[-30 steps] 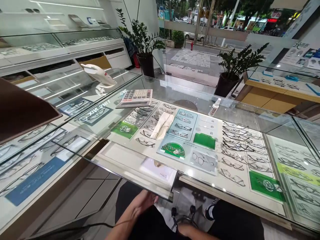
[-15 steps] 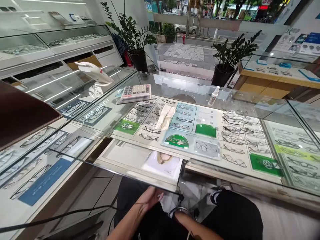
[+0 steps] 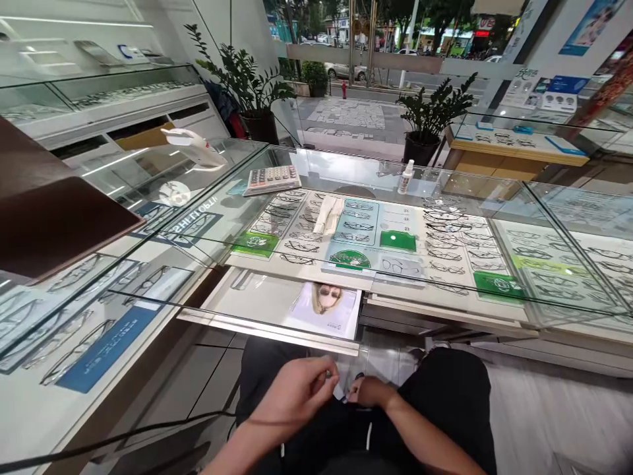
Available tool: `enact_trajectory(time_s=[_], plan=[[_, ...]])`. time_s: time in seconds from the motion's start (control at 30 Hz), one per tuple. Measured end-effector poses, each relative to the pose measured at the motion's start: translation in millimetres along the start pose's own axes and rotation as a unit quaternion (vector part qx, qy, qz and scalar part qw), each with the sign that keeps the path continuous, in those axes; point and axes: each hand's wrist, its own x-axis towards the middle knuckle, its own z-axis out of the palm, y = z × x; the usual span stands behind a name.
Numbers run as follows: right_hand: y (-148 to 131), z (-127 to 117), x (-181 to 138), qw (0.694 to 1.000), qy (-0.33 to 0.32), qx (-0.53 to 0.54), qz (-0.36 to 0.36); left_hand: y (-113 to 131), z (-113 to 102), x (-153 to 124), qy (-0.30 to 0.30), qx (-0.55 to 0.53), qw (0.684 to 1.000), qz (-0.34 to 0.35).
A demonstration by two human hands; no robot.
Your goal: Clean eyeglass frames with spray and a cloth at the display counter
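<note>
Over my lap, my left hand [image 3: 309,389] is closed, thumb and fingers curled together; whether anything small is inside cannot be seen. Beside it on the right, my right hand [image 3: 370,391] is closed on what looks like a pair of glasses [image 3: 359,376], its dark rim showing around a pale, clear area; most of it is hidden by my fingers. Just beyond both hands is a pulled-out drawer [image 3: 267,330] under the glass counter, with a printed picture card [image 3: 329,316] lying in it.
Rows of glasses [image 3: 301,247] fill the glass counter. On its top are a calculator [image 3: 273,179], a folded pale cloth [image 3: 328,215] and a spray bottle [image 3: 406,177]. A brown panel [image 3: 64,204] juts in at left; a black cable [image 3: 148,425] crosses the lower left.
My left hand has risen from the drawer's front edge, and its fingers have curled shut. My right hand has come up beside it with the dark-rimmed thing. The view has shifted slightly.
</note>
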Motion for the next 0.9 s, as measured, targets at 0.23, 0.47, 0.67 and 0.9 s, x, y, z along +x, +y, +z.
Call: enact_trajectory(time_s=[0.23, 0.47, 0.67, 0.9], plan=[[43, -95, -132, 1.000, -0.002, 0.002, -0.013, 83, -36, -9, 0.217, -0.091, 0.963, 0.128], [-23, -225, -260, 0.940, 0.308, -0.064, -0.130, 39, -76, 19, 0.336, 0.040, 0.936, 0.101], [7, -311, -249, 0.824, 0.544, -0.141, -0.069, 87, -73, 85, 0.299, 0.148, 0.942, 0.023], [144, -314, -232, 0.740, 0.633, -0.200, 0.108, 138, -11, 207, 0.203, 0.279, 0.931, 0.118]])
